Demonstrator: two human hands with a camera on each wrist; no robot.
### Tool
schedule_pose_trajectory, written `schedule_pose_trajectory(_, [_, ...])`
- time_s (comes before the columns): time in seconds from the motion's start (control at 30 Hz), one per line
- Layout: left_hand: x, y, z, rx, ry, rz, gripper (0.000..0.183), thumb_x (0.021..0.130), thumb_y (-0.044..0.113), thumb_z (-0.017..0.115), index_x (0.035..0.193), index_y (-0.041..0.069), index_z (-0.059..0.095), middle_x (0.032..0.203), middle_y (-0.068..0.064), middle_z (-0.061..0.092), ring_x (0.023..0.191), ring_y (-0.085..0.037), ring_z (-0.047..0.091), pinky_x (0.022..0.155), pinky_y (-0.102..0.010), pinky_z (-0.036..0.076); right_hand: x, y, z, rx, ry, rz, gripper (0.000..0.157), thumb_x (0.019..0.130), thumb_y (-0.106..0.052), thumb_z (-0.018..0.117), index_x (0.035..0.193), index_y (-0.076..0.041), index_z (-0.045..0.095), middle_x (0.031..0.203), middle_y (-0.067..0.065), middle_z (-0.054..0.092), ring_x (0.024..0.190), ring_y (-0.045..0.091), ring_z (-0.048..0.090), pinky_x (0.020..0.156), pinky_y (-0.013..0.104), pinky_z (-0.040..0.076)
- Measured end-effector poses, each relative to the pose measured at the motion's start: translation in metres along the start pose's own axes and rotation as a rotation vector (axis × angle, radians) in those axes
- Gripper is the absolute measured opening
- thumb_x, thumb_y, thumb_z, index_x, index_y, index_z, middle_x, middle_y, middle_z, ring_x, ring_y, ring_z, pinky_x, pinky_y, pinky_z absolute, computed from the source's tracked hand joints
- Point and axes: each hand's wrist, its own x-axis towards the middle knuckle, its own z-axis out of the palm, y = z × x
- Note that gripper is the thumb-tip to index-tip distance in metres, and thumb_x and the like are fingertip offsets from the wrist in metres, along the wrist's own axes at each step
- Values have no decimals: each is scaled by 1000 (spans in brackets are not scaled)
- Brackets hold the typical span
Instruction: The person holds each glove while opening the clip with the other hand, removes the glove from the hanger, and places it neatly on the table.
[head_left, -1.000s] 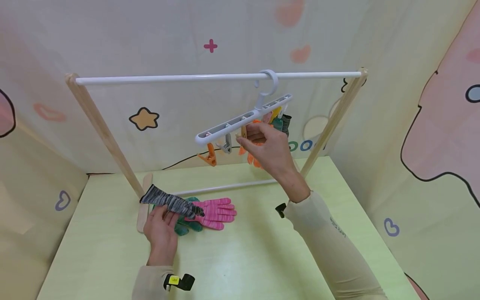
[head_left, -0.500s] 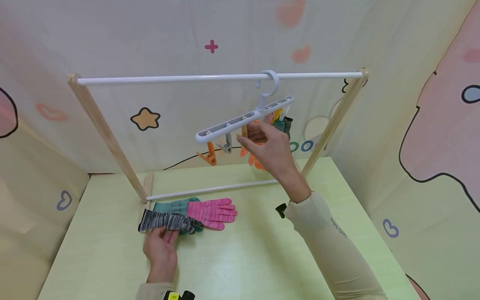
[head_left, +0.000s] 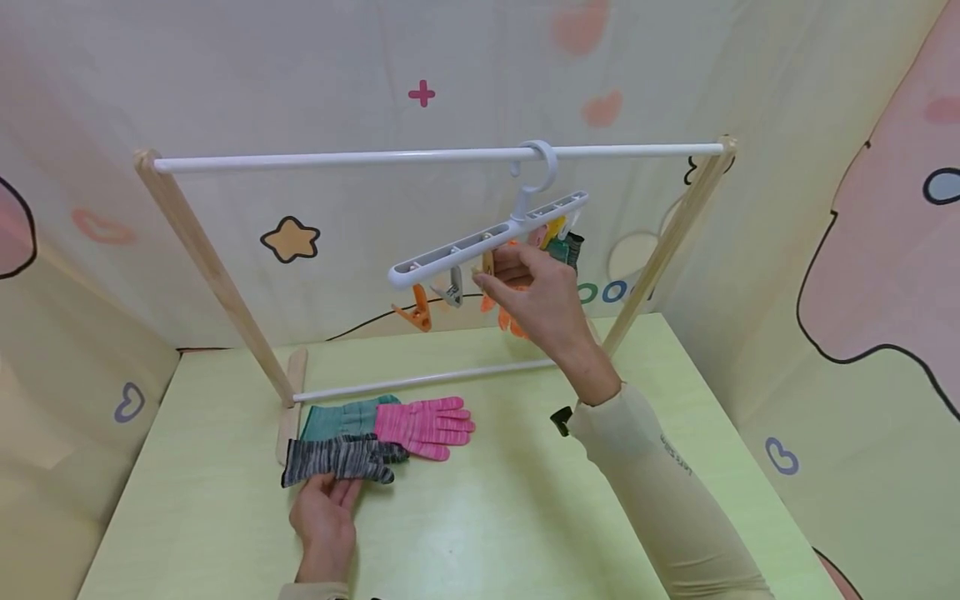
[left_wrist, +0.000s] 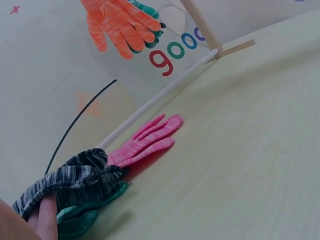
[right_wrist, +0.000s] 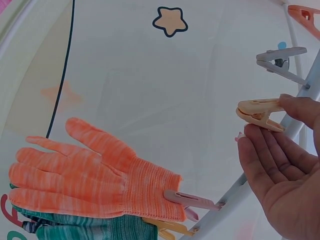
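Observation:
My left hand (head_left: 322, 521) holds a black-and-grey knit glove (head_left: 330, 461) by its lower edge, fingers and thumb at the cuff part. In the left wrist view the glove (left_wrist: 75, 177) drapes over the fingers. A pink glove (head_left: 427, 427) and a green glove (head_left: 345, 417) lie on the table just beyond it, the green one partly covered. My right hand (head_left: 540, 300) pinches a cream clothespin (right_wrist: 260, 107) hanging from the white hanger (head_left: 457, 252). In the right wrist view, thumb and fingertips sit at its handle ends, and its jaw end holds no glove.
The hanger hooks over a white rod (head_left: 337, 158) on wooden posts (head_left: 213, 267). A grey clothespin (head_left: 453, 287) and an orange clothespin (head_left: 417, 310) hang on its near end. Orange (right_wrist: 85, 175) and green gloves (right_wrist: 105, 227) hang from clothespins farther along. A lower rod (head_left: 435, 379) crosses behind the gloves.
The left hand has drawn the black-and-grey glove down toward the front, uncovering more of the green and pink gloves. The right hand stays at the cream clothespin.

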Motion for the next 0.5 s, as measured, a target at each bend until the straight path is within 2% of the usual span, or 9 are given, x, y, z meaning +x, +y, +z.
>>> schedule_pose_trajectory(0.13, [-1,-7,-4,45,63,0,43,108,7,39,149,-5,38,153,-26,43,96,-16,73,95,-42,60,0,-1,0,-1,1,1,30,94,-11,84,117,4,73,105,13,76,93,24,75,88,38,62])
schedule_pose_trajectory(0.23, [-1,-10,-7,64,111,2,33,108,8,39,138,-5,45,152,-28,44,96,-17,72,98,-46,58,0,-2,0,-12,-1,10,31,94,-12,84,118,3,73,106,13,76,94,24,75,89,38,62])
schedule_pose_trajectory(0.37, [0,-14,-11,103,168,-7,34,107,8,40,137,-8,47,152,-32,46,94,-18,72,99,-50,56,-1,-2,-1,-21,0,16,32,93,-11,85,119,3,73,106,13,76,94,24,75,89,38,62])
schedule_pose_trajectory(0.43, [1,-15,-13,123,193,-8,37,106,6,41,140,-9,46,149,-32,49,89,-18,72,94,-49,59,-1,-2,-1,-18,0,14,32,93,-11,85,119,4,72,106,13,76,94,25,75,89,38,62])
schedule_pose_trajectory(0.5, [0,-16,-15,142,213,-8,37,105,5,43,140,-8,47,137,-32,59,83,-16,73,86,-48,62,0,-2,-1,-13,-1,12,32,93,-11,85,119,4,72,106,14,76,94,25,75,88,38,62])
